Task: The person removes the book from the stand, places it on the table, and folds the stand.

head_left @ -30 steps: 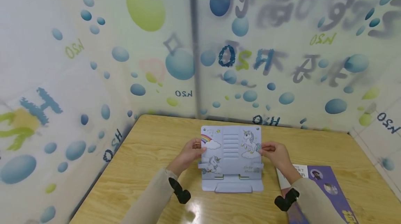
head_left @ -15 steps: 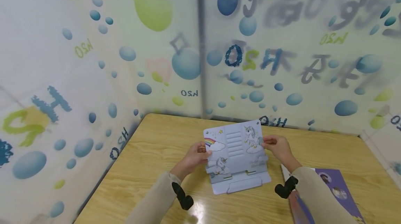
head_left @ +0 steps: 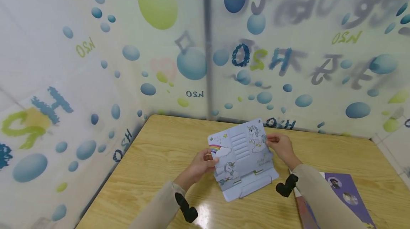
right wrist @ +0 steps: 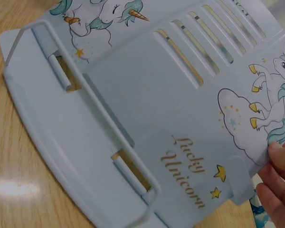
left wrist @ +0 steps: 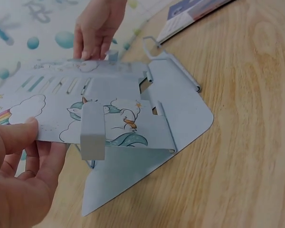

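Observation:
A pale book stand printed with unicorns, a rainbow and clouds is tilted up on the table, its right side higher in the head view. My left hand pinches its left edge, thumb on the printed face and fingers behind. On the opposite edge, my right hand holds it between thumb and fingers, beside the standing unicorn. In the left wrist view, the hinged base plate meets the panel at an angle. A wire bar crosses the lower part of the stand in the right wrist view.
A purple-and-white book lies on the wooden table at the right, partly under my right forearm. Patterned walls with blue and green spots stand at the table's back and left.
Both hands have turned the stand counterclockwise in the head view, its right side rising and its lower left corner swinging down. The head view has also shifted slightly.

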A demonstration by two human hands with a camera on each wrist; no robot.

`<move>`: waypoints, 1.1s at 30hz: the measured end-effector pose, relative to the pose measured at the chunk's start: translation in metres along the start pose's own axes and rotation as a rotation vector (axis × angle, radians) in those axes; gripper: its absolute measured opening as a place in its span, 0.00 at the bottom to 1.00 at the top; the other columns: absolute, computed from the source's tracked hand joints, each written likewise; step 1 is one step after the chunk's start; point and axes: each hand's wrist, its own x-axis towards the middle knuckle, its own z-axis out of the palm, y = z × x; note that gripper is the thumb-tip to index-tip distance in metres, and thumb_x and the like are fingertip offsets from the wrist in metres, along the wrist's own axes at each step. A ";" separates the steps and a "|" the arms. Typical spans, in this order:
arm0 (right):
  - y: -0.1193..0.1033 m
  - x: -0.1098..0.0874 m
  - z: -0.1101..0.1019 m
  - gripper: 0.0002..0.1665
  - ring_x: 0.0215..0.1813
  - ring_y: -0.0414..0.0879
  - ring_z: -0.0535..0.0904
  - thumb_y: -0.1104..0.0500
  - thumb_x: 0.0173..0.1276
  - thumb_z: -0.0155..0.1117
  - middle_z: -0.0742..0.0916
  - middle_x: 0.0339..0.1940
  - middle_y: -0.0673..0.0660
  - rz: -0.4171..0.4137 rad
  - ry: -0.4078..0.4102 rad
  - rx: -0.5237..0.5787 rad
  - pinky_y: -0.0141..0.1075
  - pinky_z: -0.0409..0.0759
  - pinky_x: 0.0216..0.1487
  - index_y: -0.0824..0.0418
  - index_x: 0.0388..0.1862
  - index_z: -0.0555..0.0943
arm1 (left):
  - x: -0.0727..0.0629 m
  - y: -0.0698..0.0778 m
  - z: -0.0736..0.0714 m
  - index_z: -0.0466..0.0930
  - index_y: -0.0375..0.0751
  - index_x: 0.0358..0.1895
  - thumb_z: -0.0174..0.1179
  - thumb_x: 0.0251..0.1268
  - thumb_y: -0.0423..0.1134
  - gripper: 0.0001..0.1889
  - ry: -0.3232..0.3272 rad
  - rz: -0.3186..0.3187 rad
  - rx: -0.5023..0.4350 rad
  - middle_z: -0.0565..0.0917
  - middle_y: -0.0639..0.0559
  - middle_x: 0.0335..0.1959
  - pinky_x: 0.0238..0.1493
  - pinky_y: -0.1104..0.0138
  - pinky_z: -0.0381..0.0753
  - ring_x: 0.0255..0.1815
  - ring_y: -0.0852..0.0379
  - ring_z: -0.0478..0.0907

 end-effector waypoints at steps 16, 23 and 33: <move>-0.006 0.004 0.007 0.14 0.44 0.57 0.76 0.68 0.63 0.58 0.81 0.41 0.67 0.039 0.001 -0.011 0.42 0.77 0.42 0.74 0.47 0.76 | -0.007 -0.003 0.007 0.67 0.28 0.45 0.55 0.61 0.25 0.11 0.029 0.038 0.001 0.73 0.48 0.33 0.38 0.66 0.77 0.34 0.57 0.73; -0.001 0.000 -0.001 0.17 0.45 0.56 0.76 0.65 0.63 0.59 0.81 0.43 0.66 0.026 -0.043 -0.018 0.42 0.77 0.43 0.72 0.50 0.76 | -0.007 -0.002 0.010 0.67 0.28 0.44 0.55 0.61 0.25 0.10 0.050 0.037 0.007 0.72 0.48 0.32 0.36 0.67 0.77 0.34 0.58 0.73; 0.001 -0.028 -0.020 0.13 0.39 0.52 0.78 0.66 0.62 0.60 0.83 0.38 0.63 -0.050 -0.034 -0.071 0.34 0.77 0.36 0.70 0.44 0.79 | -0.009 -0.001 0.011 0.66 0.28 0.43 0.55 0.61 0.25 0.10 0.057 0.047 0.027 0.72 0.48 0.33 0.38 0.64 0.77 0.34 0.58 0.72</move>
